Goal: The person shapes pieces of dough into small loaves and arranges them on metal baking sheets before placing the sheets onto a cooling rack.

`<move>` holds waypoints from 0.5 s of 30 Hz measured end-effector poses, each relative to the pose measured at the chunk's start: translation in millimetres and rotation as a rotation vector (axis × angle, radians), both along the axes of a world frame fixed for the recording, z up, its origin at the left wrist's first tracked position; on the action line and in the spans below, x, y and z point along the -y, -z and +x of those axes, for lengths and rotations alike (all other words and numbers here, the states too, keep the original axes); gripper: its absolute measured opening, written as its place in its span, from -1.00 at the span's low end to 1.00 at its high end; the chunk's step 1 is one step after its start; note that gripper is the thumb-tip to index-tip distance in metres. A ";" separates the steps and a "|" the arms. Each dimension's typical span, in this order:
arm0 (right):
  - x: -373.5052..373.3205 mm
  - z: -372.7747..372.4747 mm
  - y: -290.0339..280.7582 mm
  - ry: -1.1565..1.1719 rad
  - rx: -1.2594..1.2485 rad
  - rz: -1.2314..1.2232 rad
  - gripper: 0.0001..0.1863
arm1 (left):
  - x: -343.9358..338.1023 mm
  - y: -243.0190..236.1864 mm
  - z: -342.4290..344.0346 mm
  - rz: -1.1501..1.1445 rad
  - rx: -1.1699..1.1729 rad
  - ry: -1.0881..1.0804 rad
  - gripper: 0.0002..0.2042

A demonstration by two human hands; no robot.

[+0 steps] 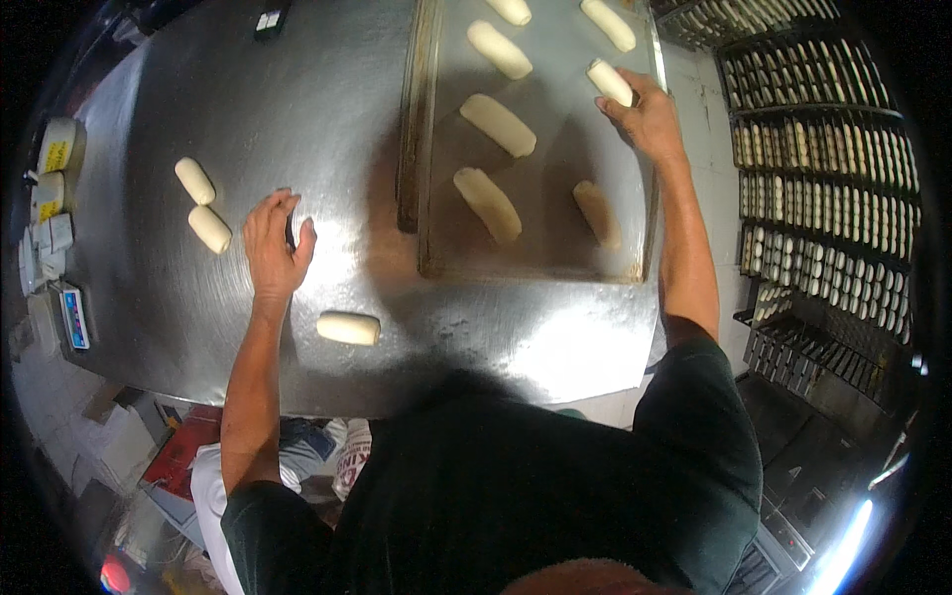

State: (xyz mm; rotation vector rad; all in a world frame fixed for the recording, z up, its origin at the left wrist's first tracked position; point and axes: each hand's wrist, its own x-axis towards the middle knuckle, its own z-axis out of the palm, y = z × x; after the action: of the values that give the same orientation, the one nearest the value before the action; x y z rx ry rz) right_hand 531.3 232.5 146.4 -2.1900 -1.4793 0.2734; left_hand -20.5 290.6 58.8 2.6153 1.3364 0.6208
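At the far right of a metal baking tray (540, 273), my right hand (650, 117) grips a short, pale dough roll (609, 82) between thumb and fingers. More dough rolls lie on the tray in two loose columns, among them one in the left column (498, 125) and one nearest my right forearm (596, 213). My left hand (275, 246) hovers over or rests on the steel table, thumb apart from the fingers, with no dough visible in it. Two dough rolls (209, 229) touch end to end to its left. Another dough roll (348, 328) lies nearer me.
The steel table (297, 89) fills the middle. A rack (818, 178) of loaded trays stands at the right. Containers (55, 169) and a small lit display (74, 317) line the left edge. A dark device (270, 22) sits at the far side.
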 end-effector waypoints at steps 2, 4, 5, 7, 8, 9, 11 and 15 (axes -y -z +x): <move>7.9 -2.1 -2.5 -0.017 0.056 -0.017 -0.15 | 2.1 0.3 -0.8 -0.009 -0.004 0.001 -0.62; 25.2 -9.2 -8.7 0.106 0.075 0.082 -0.17 | 1.0 -0.2 -1.3 -0.018 -0.014 -0.010 -0.62; 37.0 -16.0 -13.8 0.165 0.081 0.137 -0.18 | 1.9 -0.1 -1.2 -0.012 -0.005 -0.010 -0.62; 72.3 -50.3 -45.9 0.184 -0.158 -0.123 -0.20 | 5.9 0.4 -5.9 0.000 0.001 -0.019 -0.63; 97.0 -67.2 -38.9 0.095 -0.100 -0.119 -0.26 | 5.9 -0.8 -6.8 0.004 -0.004 -0.028 -0.63; 118.0 -81.0 -26.0 0.020 -0.034 -0.123 -0.32 | 3.7 1.1 -4.6 0.001 0.001 -0.025 -0.63; 136.2 -94.1 -10.0 0.072 -0.202 -0.154 -0.41 | 4.7 2.3 -1.4 -0.007 0.005 -0.018 -0.63; 152.5 -101.1 -19.9 0.076 -0.216 -0.021 -0.53 | 2.0 3.2 -1.3 0.017 0.017 -0.012 -0.62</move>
State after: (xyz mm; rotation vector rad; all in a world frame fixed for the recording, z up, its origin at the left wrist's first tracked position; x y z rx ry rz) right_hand 430.2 80.0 166.3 -2.1514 -1.2778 0.4853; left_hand -21.8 288.7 55.6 2.6114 1.3481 0.6583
